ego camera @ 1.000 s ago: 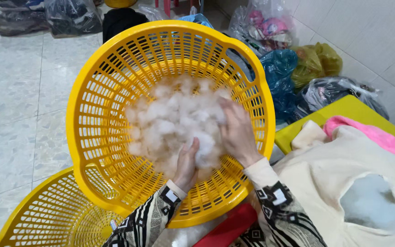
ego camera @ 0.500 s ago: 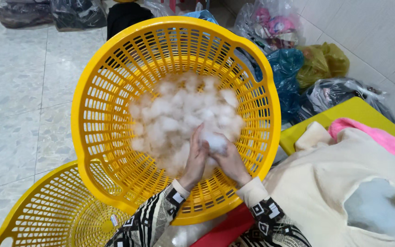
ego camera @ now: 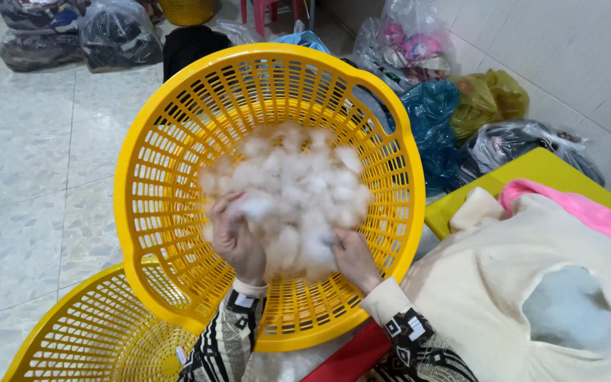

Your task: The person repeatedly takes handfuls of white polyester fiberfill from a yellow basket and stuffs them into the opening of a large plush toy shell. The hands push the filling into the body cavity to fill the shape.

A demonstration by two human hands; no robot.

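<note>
A round yellow plastic basket (ego camera: pixel 178 127) is tilted toward me and holds a heap of white fluffy stuffing (ego camera: pixel 298 184). My left hand (ego camera: pixel 236 239) is at the heap's lower left, fingers closed on a tuft of the stuffing. At the heap's lower right edge, my right hand (ego camera: pixel 351 258) has its fingers dug into the fluff. Both sleeves are patterned black and white.
A second yellow basket (ego camera: pixel 86 332) lies below left on the tiled floor. A cream stuffed fabric piece (ego camera: pixel 532 269) with pink trim lies at the right on a yellow surface (ego camera: pixel 532 166). Filled plastic bags (ego camera: pixel 433 113) line the wall and the far floor.
My hands were together at the heap's middle half a second ago. They have moved apart, the left to the lower left, the right to the lower right, pulling the stuffing.
</note>
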